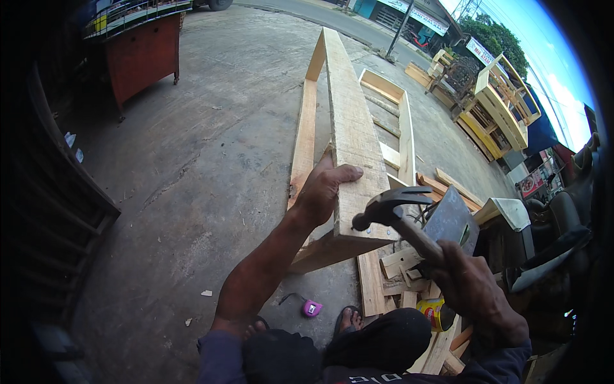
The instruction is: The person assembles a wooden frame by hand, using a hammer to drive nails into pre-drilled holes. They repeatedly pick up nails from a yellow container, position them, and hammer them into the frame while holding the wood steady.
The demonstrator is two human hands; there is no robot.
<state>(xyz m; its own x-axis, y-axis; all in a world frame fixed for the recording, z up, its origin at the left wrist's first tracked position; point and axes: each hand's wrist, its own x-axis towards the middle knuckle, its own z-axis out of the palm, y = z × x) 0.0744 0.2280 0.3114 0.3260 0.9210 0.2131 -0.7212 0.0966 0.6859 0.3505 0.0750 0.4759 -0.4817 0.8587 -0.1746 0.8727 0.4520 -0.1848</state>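
Note:
A long frame of pale boards (353, 115) stands on edge in front of me. My left hand (323, 189) grips its upper board, the thumb lying on the face and the fingers hidden behind the edge. In my right hand (470, 285) is a claw hammer (393, 208), closed round the wooden handle. The hammer's head hangs over the near end of the board, its striking face pointing down and left and its claw to the right. Nail heads (369, 232) show at that near corner. Whether the hammer touches the wood I cannot tell.
A slatted wooden frame (404, 128) lies beyond on the concrete. Wood offcuts (403, 269), a yellow can (437, 313) and a metal-topped machine table (451, 221) are at my right. A pink tape measure (311, 308) lies by my feet. A red cart (144, 57) stands far left.

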